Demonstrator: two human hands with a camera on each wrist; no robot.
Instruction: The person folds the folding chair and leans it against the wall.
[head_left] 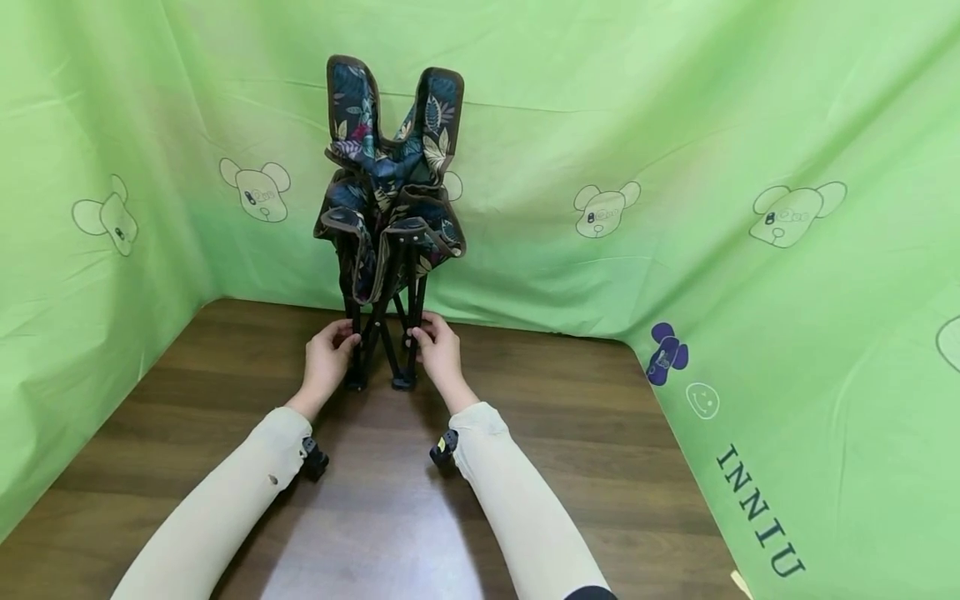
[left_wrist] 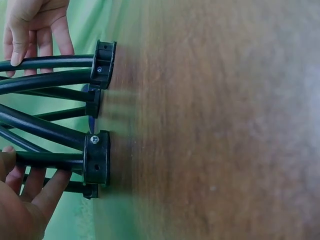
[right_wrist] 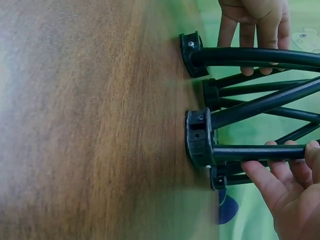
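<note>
A small folding chair (head_left: 397, 171) with dark floral fabric stands partly folded at the back of the table, its seat and backrest bunched together. Its thin black legs (head_left: 412, 292) cross below the fabric and end in black plastic feet (left_wrist: 97, 159). My left hand (head_left: 327, 358) grips the left front leg low down, thumb in front and fingers behind. Around the right front leg, a little above its foot, my right hand (head_left: 440, 354) holds on with thumb and fingers. Both wrist views show the feet at the tabletop and the hands on opposite sides of the leg bundle.
The brown wooden table (head_left: 600, 433) reaches toward me from the chair. Green cloth (head_left: 540, 150) printed with bear heads hangs behind and along both sides, close behind the chair. A small camera (head_left: 313, 458) is strapped at each wrist.
</note>
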